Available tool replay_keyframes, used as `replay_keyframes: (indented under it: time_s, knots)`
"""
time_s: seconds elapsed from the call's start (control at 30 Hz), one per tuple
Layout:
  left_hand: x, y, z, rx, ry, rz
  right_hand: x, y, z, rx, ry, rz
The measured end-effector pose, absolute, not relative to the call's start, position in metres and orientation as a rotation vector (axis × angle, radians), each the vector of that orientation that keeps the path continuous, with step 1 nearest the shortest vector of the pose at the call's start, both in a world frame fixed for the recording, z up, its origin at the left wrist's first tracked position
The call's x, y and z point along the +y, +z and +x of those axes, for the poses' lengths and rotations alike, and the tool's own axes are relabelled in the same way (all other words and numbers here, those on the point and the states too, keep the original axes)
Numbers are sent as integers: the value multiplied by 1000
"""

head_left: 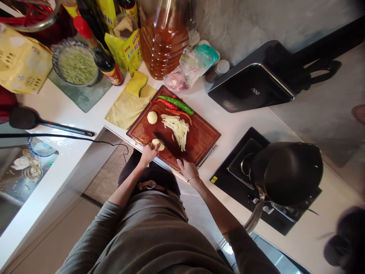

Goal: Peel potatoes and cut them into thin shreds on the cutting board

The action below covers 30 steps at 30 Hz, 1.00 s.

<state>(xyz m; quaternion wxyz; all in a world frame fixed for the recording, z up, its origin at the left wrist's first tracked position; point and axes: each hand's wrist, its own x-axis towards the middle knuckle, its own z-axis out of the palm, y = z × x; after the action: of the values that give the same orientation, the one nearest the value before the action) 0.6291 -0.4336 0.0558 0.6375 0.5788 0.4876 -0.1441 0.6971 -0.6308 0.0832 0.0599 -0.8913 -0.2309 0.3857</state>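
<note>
Head view, left to right. On the white counter (71, 114) lie a black spatula (25, 118), a covered bowl (74, 64) and a yellow cloth (128, 108). The left hand (148, 153) closes its fingertips on a peeled potato piece (158, 144), pinning it at the near-left corner of the wooden cutting board (199, 137). A 2nd potato piece (152, 117) sits farther back, apart from both hands.

The right hand (187, 168) is clenched at the board's near edge, seemingly around a knife (167, 142) — its dark blade reaches leftward to the held potato, though the grip itself is too small to confirm. The blade's long axis runs roughly along the board's near edge, and the left hand is the nearer to the potato.

Right of the blade lie potato strips (179, 131) and, behind them, chillies (176, 104) — the board's right half is bare. Farther right stands a dark pan (286, 171) on a stove (236, 179).
</note>
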Motion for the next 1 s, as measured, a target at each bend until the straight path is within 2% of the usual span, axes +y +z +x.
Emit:
replay_keyframes:
  time_s: [0.23,0.63,1.0]
  knots:
    - [-435,52,625,1100,-301,1377,-643,97,690,-724,1070,-2643]
    - [-436,51,624,1106,-287,1377,-655,119,693,-738,1120,-2653]
    - [-437,43,621,1090,-270,1388,-631,96,699,-779,1157,-2663]
